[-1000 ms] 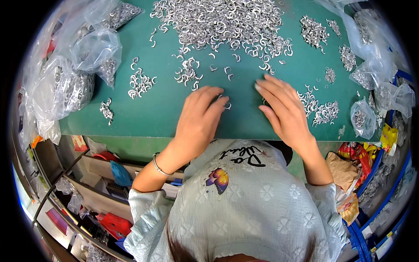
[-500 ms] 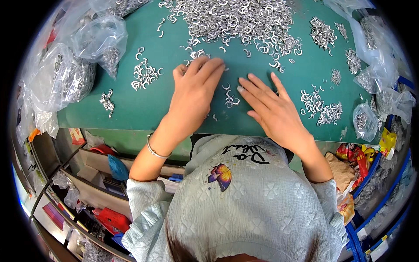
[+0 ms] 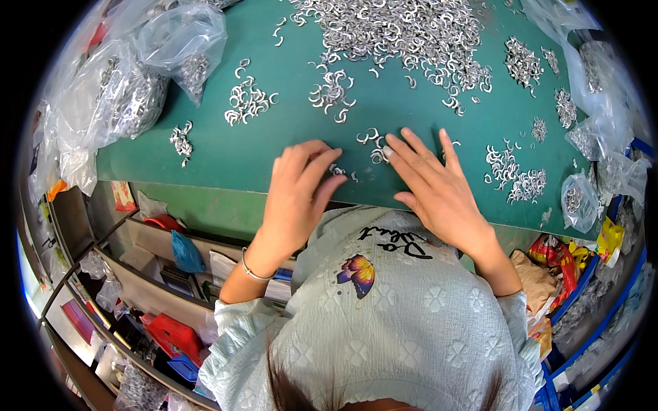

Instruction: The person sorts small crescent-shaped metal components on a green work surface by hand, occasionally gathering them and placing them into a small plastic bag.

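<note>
My left hand (image 3: 298, 188) is over the near edge of the green table, its fingers bent and its thumb apart from them. A few small silver crescent-shaped metal pieces (image 3: 336, 170) lie by its thumb and forefinger. Flat on the table rests my right hand (image 3: 439, 192), fingers spread. Its fingertips touch a small cluster of the same crescent pieces (image 3: 375, 152), partly covering it. Beyond both hands sits another small heap (image 3: 332, 94), and behind that a large pile of crescents (image 3: 404, 38) spreads to the far edge.
Smaller heaps lie at the left (image 3: 249, 101) and right (image 3: 514, 175). Clear plastic bags of metal parts (image 3: 130, 103) crowd the left edge; more bags (image 3: 581, 198) line the right. Below the table stand a shelf with a red case (image 3: 175, 335) and blue racks (image 3: 582, 281).
My left hand has come back toward me from the small heap, which now shows uncovered. My right hand has shifted slightly and its fingers now reach the small cluster. The whole view has shifted a little.
</note>
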`<state>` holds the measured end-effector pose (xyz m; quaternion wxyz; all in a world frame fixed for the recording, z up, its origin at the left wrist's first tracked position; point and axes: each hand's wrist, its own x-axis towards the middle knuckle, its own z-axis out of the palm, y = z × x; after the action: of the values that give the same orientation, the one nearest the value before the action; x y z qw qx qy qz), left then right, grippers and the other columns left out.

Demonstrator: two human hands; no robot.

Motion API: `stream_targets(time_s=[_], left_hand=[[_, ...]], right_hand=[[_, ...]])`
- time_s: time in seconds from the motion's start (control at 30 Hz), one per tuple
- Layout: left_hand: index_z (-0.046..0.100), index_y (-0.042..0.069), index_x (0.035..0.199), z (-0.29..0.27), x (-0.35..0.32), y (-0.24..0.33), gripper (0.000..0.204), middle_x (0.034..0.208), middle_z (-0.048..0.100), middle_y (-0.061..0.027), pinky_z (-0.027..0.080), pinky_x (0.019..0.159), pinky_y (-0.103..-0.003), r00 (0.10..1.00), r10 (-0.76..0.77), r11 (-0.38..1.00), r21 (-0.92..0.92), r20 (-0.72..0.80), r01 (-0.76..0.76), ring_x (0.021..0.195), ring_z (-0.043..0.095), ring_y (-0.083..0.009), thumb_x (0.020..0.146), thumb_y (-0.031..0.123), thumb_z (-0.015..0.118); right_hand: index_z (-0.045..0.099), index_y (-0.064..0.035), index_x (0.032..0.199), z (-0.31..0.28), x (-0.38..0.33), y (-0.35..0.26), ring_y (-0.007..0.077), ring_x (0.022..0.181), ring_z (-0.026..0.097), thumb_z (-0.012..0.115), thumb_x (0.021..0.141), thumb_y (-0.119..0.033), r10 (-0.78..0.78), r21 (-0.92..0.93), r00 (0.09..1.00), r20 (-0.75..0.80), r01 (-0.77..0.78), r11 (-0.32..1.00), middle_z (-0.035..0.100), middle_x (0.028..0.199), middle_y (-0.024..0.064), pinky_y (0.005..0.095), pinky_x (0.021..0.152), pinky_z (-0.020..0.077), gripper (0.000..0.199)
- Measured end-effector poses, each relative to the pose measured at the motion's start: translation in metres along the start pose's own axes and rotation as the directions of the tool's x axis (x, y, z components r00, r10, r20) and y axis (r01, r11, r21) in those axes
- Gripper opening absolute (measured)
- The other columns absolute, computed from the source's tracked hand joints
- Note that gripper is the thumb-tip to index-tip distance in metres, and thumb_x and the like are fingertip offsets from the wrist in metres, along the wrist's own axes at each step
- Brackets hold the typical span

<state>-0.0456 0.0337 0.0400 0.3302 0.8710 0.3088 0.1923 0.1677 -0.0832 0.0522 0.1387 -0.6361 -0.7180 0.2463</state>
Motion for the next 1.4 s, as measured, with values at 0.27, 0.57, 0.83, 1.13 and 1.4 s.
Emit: stream_targets(time_s=[0.27,0.57,0.83,1.13,1.4], left_hand=[[0.067,0.0,0.105,0.022,-0.018,-0.004,0.032,0.102,0.059,-0.0121,0.048,0.075,-0.036,0.998,0.036,0.997,-0.061,-0.047,-0.039,0.089,0.057,-0.029,0.075,-0.007,0.073],[0.067,-0.002,0.091,0.015,-0.081,-0.006,0.013,0.081,0.067,-0.0074,0.049,0.06,-0.023,0.78,-0.297,0.4,-0.671,0.55,0.625,0.07,0.062,-0.0135,0.095,0.005,0.057],[0.051,-0.009,0.124,0.083,-0.079,-0.047,0.044,0.125,0.059,-0.0252,0.05,0.099,-0.046,0.698,-0.079,-0.807,-0.457,0.712,0.375,0.113,0.062,-0.0339,0.103,0.024,0.031],[0.06,-0.006,0.114,0.048,-0.078,-0.021,0.028,0.1,0.061,-0.0078,0.049,0.079,-0.03,0.611,-0.233,-0.159,-0.649,0.757,0.744,0.09,0.058,-0.016,0.103,0.014,0.044],[0.062,-0.007,0.113,0.031,0.066,0.098,0.03,0.093,0.06,-0.0069,0.047,0.078,-0.028,0.644,-0.09,-0.045,-0.649,0.759,0.759,0.085,0.055,-0.016,0.1,0.016,0.049]], right_hand=[[0.062,-0.0013,0.123,-0.01,-0.011,0.005,0.0303,0.129,0.052,0.067,0.084,-0.008,0.022,-0.024,0.95,-0.31,-0.031,0.999,0.061,0.13,0.0118,0.0507,0.11,0.0316,0.04],[0.049,0.0055,0.134,0.032,0.012,-0.02,0.0336,0.138,0.041,0.068,0.081,-0.019,-0.292,0.068,0.952,-0.092,0.299,0.952,0.046,0.145,0.0181,0.0513,0.112,0.0321,0.061],[0.052,0.0043,0.132,0.052,0.007,-0.022,0.0325,0.138,0.042,0.065,0.086,-0.02,-0.421,0.106,0.906,-0.045,0.424,0.9,0.047,0.145,0.0175,0.0482,0.113,0.0351,0.054],[0.067,0.002,0.112,0.015,-0.033,0.018,0.0304,0.116,0.061,0.061,0.09,-0.007,-0.184,0.317,0.846,-0.5,0.376,0.87,0.065,0.119,0.017,0.0447,0.1,0.0475,0.024],[0.065,0.0,0.115,-0.05,-0.103,0.101,0.0323,0.112,0.058,0.062,0.089,-0.004,0.409,0.207,0.518,-0.751,-0.405,0.891,0.063,0.121,0.0145,0.0391,0.097,0.0441,0.026]])
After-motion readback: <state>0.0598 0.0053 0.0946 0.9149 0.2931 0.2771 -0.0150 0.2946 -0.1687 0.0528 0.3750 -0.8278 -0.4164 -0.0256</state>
